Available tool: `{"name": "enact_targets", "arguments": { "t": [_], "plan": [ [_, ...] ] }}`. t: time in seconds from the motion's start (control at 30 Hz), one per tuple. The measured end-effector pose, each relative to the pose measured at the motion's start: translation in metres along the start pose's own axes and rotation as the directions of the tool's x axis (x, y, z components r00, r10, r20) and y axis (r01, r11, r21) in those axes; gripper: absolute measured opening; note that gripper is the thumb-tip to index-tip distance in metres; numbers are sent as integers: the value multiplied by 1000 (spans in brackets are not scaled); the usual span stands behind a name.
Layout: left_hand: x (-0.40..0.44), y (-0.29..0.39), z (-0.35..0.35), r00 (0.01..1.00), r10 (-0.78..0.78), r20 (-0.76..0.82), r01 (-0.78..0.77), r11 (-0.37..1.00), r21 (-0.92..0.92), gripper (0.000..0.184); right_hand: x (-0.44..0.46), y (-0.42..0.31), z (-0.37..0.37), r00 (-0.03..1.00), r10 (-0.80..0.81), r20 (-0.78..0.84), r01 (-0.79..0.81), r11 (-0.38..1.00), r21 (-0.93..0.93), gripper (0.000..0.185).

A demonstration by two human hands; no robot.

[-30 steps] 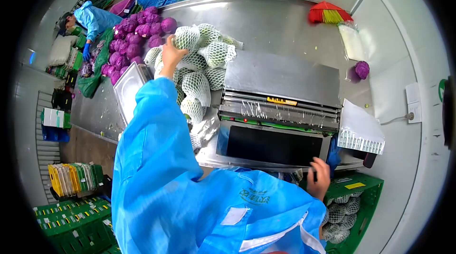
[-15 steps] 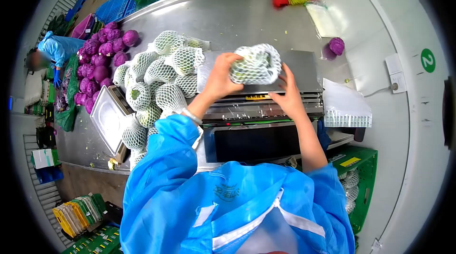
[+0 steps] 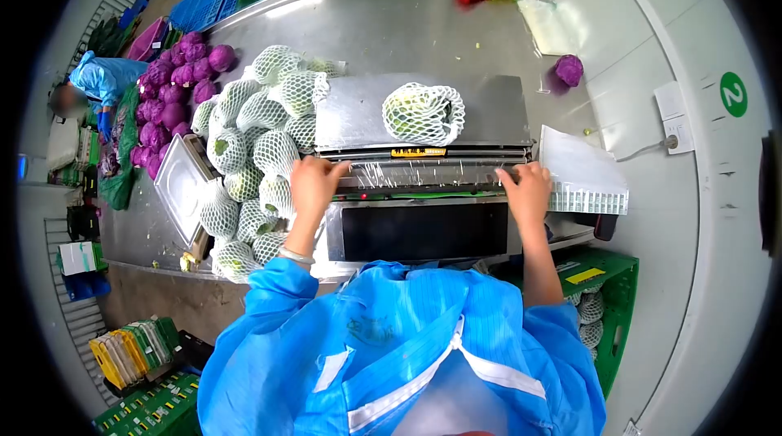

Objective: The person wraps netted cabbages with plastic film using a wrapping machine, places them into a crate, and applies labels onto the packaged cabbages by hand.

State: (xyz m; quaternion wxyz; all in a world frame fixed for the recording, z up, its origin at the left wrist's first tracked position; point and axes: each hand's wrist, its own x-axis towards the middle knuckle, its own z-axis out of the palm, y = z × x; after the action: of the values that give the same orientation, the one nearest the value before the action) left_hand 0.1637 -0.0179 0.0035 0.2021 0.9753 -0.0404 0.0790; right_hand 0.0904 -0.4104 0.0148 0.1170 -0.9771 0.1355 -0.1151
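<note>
A pale green vegetable in a white foam net (image 3: 423, 113) rests on the flat metal plate (image 3: 346, 110) of a wrapping machine. In front of the plate, clear plastic film (image 3: 423, 174) stretches across the rollers, its surface wrinkled and shiny. At the film's left end, my left hand (image 3: 314, 189) has thumb and fingers closed on the edge. My right hand (image 3: 529, 191) pinches the opposite end in the same way. A dark flat panel (image 3: 423, 231) lies nearer to me, below the film. Fingertip contact is partly hidden.
Several netted vegetables (image 3: 263, 111) are piled left of the machine, beside a scale (image 3: 181, 187). Purple cabbages (image 3: 173, 116) lie farther left, near a co-worker in blue (image 3: 106, 77). A sheet of labels (image 3: 582, 171) sits right. A green crate (image 3: 615, 306) stands lower right.
The netted vegetable has left my hands and now lies on the metal plate. Both hands have come down towards me and apart, to the two ends of the film.
</note>
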Motion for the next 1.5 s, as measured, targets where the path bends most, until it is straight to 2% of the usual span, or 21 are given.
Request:
{"name": "enact_targets", "arguments": {
  "t": [0.1, 0.2, 0.27, 0.33, 0.43, 0.5, 0.53, 0.57, 0.63, 0.67, 0.7, 0.8, 0.9, 0.93, 1.03, 1.1, 1.13, 1.2, 1.27, 1.4, 1.5],
  "plan": [
    [-13, 19, 52, 992, 92, -87, -97, 993, -62, 24, 5, -16, 55, 989, -147, 1, 147, 988, 36, 26],
    [1, 8, 24, 882, -103, 460, 345, 807, -480, 22, 16, 7, 31, 927, -116, 357, -136, 783, 607, 24],
    [12, 1, -34, 727, 217, 651, 522, 442, -730, 19, 15, 22, -18, 761, -327, 560, -502, 251, 828, 18],
    [25, 11, -84, 726, 303, 618, 607, 140, -782, 14, 20, 20, -56, 726, -420, 545, -577, 59, 814, 16],
    [57, 31, -90, 894, 297, 335, 421, -301, -856, 14, 60, -18, -68, 905, -419, 71, -283, -469, 837, 15],
    [94, 66, -64, 979, 154, 133, 186, -413, -892, 12, 99, -57, -59, 994, -105, 25, -53, -277, 959, 15],
    [114, 74, -42, 989, 137, 58, 92, -264, -960, 12, 117, -71, -45, 995, -101, 14, -20, -63, 998, 15],
    [131, 70, -4, 996, 2, 90, 89, 119, -989, 17, 135, -78, -20, 995, -98, 3, 12, 155, 988, 15],
    [139, 46, 73, 989, 39, 144, 93, 593, -800, 27, 158, -64, 86, 987, -109, 121, -34, 589, 807, 20],
    [129, 65, 71, 976, 26, 217, 149, 648, -747, 28, 157, -62, 116, 932, -102, 347, -195, 666, 720, 23],
    [128, 64, 76, 955, -18, 295, 216, 722, -657, 28, 146, -74, 114, 935, -126, 330, -231, 490, 840, 19],
    [111, 63, 71, 926, 81, 369, 332, 290, -897, 48, 127, -70, 94, 904, -153, 400, -286, 481, 829, 24],
    [99, 74, 46, 926, 297, 232, -34, 678, -734, 75, 113, -72, 69, 819, -227, 527, -500, 166, 850, 36],
    [98, 78, 39, 912, 326, 249, -76, 731, -678, 84, 112, -75, 61, 816, -248, 522, -479, 215, 851, 42],
    [100, 84, 23, 848, 232, 477, 159, 747, -646, 88, 106, -79, 37, 817, -318, 482, -370, 353, 859, 59],
    [78, 87, 9, 774, 189, 605, 456, 497, -738, 86, 100, -72, -9, 718, -385, 580, -429, 412, 804, 61],
    [58, 87, 0, 715, 180, 675, 597, 344, -724, 85, 86, -68, -28, 654, -412, 635, -466, 441, 767, 62],
    [27, 89, -25, 563, 230, 794, 688, 402, -604, 83, 46, -59, -44, 656, -489, 575, -205, 618, 759, 66],
    [-1, 86, -38, 378, 266, 887, 844, 295, -448, 80, 7, -49, -58, 629, -497, 598, -319, 536, 781, 72],
    [-50, 79, -29, 85, 201, 976, 973, 196, -125, 75, -56, -44, -45, 590, -263, 764, -569, 535, 624, 62],
    [-81, 51, -12, 158, 390, 907, 977, 70, -200, 63, -90, -33, -20, 651, -49, 758, -661, 455, 597, 47]
  ]
}}
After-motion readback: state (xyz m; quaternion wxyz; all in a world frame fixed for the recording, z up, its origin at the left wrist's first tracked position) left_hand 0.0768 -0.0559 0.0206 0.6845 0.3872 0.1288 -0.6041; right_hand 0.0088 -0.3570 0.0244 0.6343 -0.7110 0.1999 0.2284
